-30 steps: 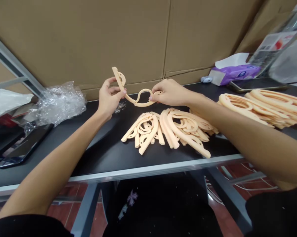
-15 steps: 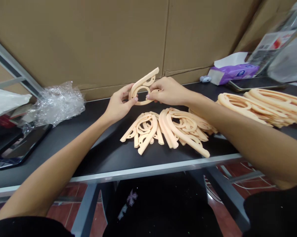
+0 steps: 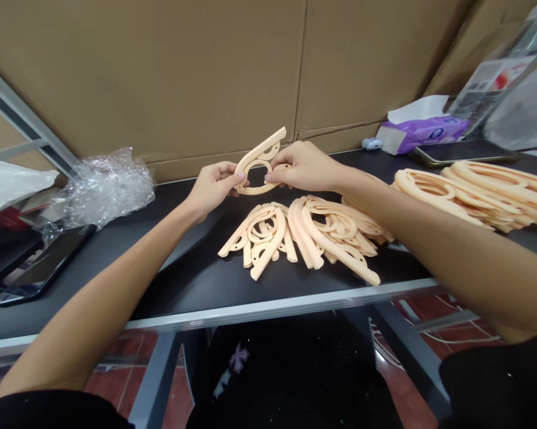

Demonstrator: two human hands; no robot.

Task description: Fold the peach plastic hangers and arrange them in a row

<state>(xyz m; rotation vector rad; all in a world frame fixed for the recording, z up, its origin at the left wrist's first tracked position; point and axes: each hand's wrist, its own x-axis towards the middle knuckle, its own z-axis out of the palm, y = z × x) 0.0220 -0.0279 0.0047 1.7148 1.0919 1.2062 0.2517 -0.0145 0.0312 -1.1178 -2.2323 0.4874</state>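
Observation:
Held up above the table is a beige folding clothes hanger [image 3: 260,149], its ring facing me and one arm slanting up to the right. My left hand [image 3: 214,186] pinches the left side of the ring between thumb and fingers. My right hand [image 3: 301,164] grips the right side, partly covering the lower arm. Just below lies a loose pile of similar beige pieces [image 3: 268,238], some overlapping and fanned toward me. More of them [image 3: 335,229] spread to the right, partly behind my right forearm.
Stacked beige hangers [image 3: 496,190] lie at the right. Behind them are a phone [image 3: 467,152], a purple tissue pack [image 3: 422,134] and a small white-blue item [image 3: 372,143]. Crumpled clear plastic [image 3: 111,187] and a dark phone-like object [image 3: 49,262] sit left. Cardboard [image 3: 183,77] walls the back.
My left hand has shifted slightly left and its thumb now lies on the ring's left edge. The hanger has tipped and dropped a little. My right hand is almost unmoved.

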